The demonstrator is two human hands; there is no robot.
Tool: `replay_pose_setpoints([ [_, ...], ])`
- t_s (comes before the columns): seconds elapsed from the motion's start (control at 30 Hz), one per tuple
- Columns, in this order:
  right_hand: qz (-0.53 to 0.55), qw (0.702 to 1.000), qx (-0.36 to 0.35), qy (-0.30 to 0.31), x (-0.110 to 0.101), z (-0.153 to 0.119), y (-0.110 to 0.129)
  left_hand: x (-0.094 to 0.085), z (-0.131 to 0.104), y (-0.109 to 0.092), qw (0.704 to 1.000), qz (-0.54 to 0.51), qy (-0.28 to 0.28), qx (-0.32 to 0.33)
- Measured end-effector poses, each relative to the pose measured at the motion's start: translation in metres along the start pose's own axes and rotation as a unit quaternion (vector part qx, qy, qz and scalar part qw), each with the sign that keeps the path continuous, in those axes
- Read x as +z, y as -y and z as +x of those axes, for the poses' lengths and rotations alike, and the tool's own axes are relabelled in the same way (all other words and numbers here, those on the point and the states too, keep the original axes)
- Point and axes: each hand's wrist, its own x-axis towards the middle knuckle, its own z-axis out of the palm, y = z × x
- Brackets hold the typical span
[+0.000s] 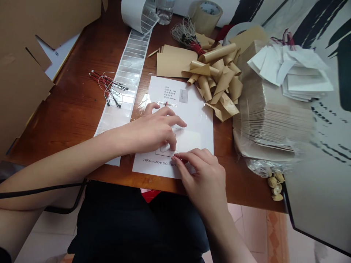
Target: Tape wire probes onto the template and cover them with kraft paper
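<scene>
A white printed sheet (206, 120) lies on the wooden table with text, a small grey picture and a line drawing on it. My left hand (153, 131) rests over the sheet, its fingers spread and a fingertip pressing down on the drawing. Close by, my right hand (204, 170) pinches a thin white wire (177, 155) between thumb and forefinger, just above the printed letters. The wire's course under my left hand is mostly hidden. A pale rectangular piece (188, 141) lies on the sheet between the hands.
Left of the sheet runs a strip of silvery labels (131, 69), with several red, black and white wires (109, 87) on it. Behind are curled brown paper pieces (219, 73), a wire bundle (186, 34) and a tape roll (207, 16). A bagged brown stack (271, 128) stands right.
</scene>
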Motion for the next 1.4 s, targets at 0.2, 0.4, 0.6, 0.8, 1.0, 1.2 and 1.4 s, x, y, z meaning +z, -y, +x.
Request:
replay_pose_setpoints([
  [0.2, -0.003, 1.000, -0.002, -0.002, 0.000, 0.000, 0.000, 0.000, 0.000, -0.001, 1.000, 0.001, 0.004, -0.002],
  [0.4, 0.001, 1.000, 0.001, 0.003, -0.001, 0.000, 0.000, -0.002, 0.000, -0.003, 1.000, 0.012, 0.011, 0.002],
  [0.6, -0.002, 1.000, -0.004, 0.010, -0.001, 0.001, 0.001, -0.001, 0.001, -0.002, 1.000, 0.019, 0.015, 0.004],
  [0.8, -0.004, 1.000, -0.004, 0.018, 0.001, 0.001, 0.002, 0.001, -0.001, 0.000, 0.999, 0.030, -0.002, 0.021],
  [1.0, -0.008, 0.999, -0.019, 0.040, -0.003, 0.001, 0.003, 0.003, 0.000, 0.002, 1.000, 0.012, -0.012, 0.021],
  [1.2, -0.006, 0.999, -0.015, 0.036, -0.002, 0.000, 0.002, 0.000, 0.000, 0.000, 1.000, -0.004, -0.006, 0.022],
  [1.4, -0.003, 0.999, -0.016, 0.032, -0.002, 0.001, 0.001, -0.018, -0.004, -0.006, 0.998, -0.042, 0.044, 0.018],
])
